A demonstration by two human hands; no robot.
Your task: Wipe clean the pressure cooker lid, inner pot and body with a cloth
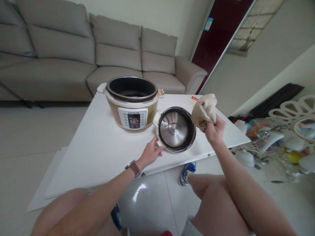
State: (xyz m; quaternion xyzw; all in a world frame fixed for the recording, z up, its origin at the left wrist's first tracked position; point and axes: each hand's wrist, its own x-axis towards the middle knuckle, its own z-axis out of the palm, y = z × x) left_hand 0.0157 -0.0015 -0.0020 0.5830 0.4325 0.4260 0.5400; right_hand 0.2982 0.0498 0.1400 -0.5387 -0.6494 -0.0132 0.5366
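An electric pressure cooker [113, 109] stands uncovered on the white table, its dark inner pot [131, 88] showing and its control panel [134, 118] facing me. Right of it is the cooker's lid [175, 128], its steel underside and black sealing ring turned towards me. My left hand [151, 151] grips the lid's pale rim at its lower left, with the fingertips partly behind the edge. Raised just right of the lid, my right hand [216, 130] is closed around a bunched beige cloth [204, 109] with a dark print.
The white table [98, 157] reaches to both sides of me. An orange pen-like item [194, 98] lies near its far right edge, behind the cloth. A grey sofa [118, 49] stands beyond. On the right is a cluttered white rack [265, 144] with assorted items.
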